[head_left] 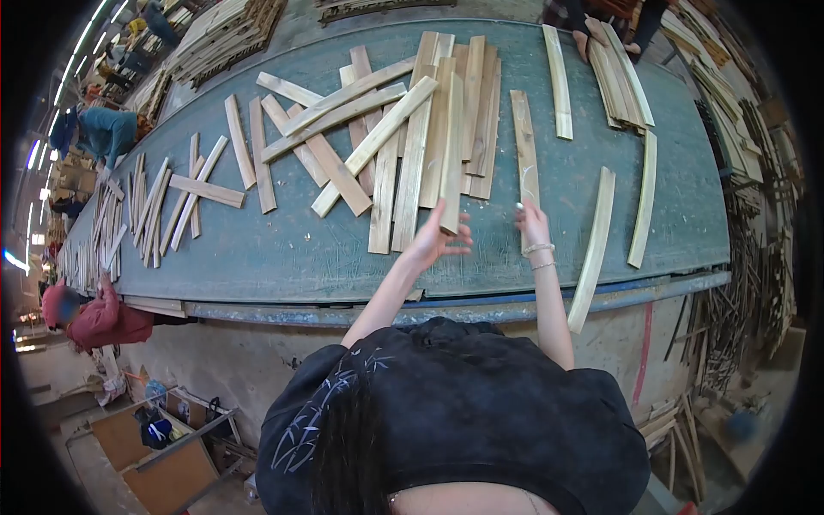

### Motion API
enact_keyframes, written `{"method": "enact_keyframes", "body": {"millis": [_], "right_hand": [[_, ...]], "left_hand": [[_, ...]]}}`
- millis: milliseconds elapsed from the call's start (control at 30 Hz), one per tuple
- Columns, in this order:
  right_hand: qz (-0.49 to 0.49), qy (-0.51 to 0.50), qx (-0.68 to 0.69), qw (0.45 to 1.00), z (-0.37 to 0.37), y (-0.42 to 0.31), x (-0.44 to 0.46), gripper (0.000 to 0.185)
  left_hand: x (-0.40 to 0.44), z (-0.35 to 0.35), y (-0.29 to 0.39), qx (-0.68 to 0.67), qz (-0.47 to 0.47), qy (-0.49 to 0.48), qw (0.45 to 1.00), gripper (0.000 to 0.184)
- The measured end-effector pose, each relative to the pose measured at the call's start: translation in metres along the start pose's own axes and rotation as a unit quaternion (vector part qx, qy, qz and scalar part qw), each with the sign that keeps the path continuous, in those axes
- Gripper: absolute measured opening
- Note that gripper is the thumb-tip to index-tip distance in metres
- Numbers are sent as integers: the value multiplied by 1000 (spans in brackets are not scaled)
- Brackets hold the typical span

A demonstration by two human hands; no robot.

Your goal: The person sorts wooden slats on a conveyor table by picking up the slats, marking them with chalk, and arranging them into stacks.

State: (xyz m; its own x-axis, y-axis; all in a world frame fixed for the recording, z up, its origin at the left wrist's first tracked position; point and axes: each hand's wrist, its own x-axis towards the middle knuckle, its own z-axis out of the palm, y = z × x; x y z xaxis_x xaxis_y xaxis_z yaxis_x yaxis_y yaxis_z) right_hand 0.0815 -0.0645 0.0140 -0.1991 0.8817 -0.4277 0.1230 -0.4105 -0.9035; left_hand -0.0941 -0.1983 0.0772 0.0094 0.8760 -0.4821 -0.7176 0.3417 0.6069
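My left hand (436, 239) is at the near end of a wooden slat (451, 146), its thumb against the slat and its other fingers spread to the right. This slat lies over a pile of slats (412, 172) on the green table (343, 257). To the right, my right hand (533, 227) is closed on the near end of another slat (524, 142), which points away from me. A pale slat (592, 249) lies right of my right hand and overhangs the table's near edge.
More slats (184, 197) lie scattered to the left. At the far right, a person's hands (582, 45) touch a stack of slats (614, 81). A person in red (103, 318) stands at the left near edge. Slats (642, 202) lie at right.
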Motion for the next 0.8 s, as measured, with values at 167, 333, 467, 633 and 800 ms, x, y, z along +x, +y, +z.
{"method": "enact_keyframes", "body": {"millis": [167, 333, 467, 633, 800], "right_hand": [[224, -283, 257, 896, 29, 0, -30, 36], [-84, 75, -103, 988, -6, 5, -80, 37], [-110, 165, -128, 972, -92, -13, -119, 34], [-175, 330, -584, 721, -155, 10, -124, 34], [-172, 210, -267, 925, -108, 7, -122, 29]], "left_hand": [[-4, 22, -24, 438, -169, -222, 855, 60], [17, 9, -16, 749, -7, -94, 655, 56], [77, 9, 0, 781, 120, 194, 582, 57], [144, 13, 39, 808, 212, 272, 478, 63], [175, -24, 51, 701, 234, 198, 645, 50]]}}
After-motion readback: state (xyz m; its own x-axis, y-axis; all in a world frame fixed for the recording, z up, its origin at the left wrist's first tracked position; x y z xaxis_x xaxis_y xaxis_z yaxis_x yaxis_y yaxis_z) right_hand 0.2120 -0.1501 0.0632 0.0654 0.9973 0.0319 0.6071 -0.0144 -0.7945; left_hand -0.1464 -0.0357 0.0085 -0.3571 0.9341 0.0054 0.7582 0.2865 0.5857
